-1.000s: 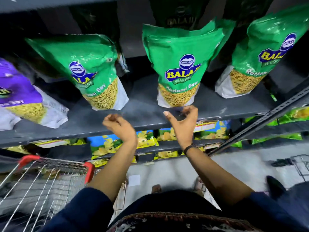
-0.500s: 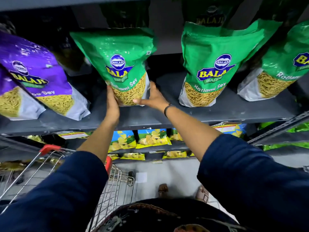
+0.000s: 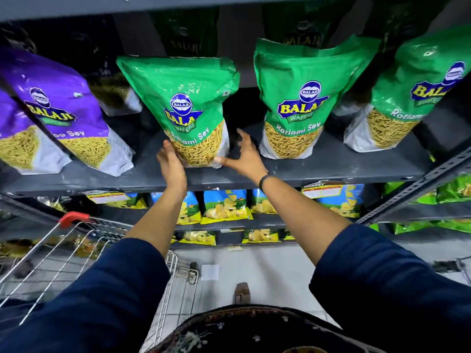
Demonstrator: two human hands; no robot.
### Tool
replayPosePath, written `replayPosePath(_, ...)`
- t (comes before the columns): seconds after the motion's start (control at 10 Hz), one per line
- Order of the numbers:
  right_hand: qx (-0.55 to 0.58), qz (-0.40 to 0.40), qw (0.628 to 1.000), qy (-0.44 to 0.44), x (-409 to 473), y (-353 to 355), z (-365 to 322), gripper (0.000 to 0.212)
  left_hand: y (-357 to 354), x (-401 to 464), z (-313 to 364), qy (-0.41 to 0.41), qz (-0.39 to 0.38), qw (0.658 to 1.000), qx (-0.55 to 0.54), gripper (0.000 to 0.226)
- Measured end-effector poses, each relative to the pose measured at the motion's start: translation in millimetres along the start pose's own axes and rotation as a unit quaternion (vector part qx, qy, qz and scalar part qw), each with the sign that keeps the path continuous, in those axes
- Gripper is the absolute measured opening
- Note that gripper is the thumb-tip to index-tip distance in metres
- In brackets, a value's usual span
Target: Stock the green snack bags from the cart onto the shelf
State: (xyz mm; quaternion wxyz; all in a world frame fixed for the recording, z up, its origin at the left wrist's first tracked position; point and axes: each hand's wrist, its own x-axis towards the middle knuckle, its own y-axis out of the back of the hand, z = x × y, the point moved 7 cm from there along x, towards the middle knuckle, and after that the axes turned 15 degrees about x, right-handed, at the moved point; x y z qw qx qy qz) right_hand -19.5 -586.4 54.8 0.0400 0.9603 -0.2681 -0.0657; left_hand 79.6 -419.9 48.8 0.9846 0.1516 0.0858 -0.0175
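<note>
A green Ratlami Sev snack bag stands upright on the dark grey shelf, just left of centre. My left hand presses against its lower left side and holds it. At the bag's lower right corner, my right hand has its fingers spread, thumb near the corner and fingers off the bag. Two more green bags stand on the same shelf to the right. The wire cart with a red handle is at lower left; what lies in it is unclear.
Purple snack bags lean at the left end of the shelf. Darker bags stand behind in the back row. Lower shelves hold blue and yellow chip bags. A slotted metal upright runs diagonally at right. Grey floor lies below.
Both hands went from empty at the shelf's front edge to the left green bag. It now stands straighter, and my right hand has opened away from its right side.
</note>
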Motion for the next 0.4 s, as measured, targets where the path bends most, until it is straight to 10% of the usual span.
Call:
replayPosePath(0.2,0.041,0.096,0.993,0.055,-48.6,53.6,-12.2,0.031,15.0,-78.8,2.7,-0.164,0.107,0.959,0.204,0.034)
replayPosePath(0.4,0.028,0.156,0.964,0.211,-101.0,85.6,-75.7,0.033,-11.8,-183.5,107.9,-0.471,0.159,0.839,0.22,0.02)
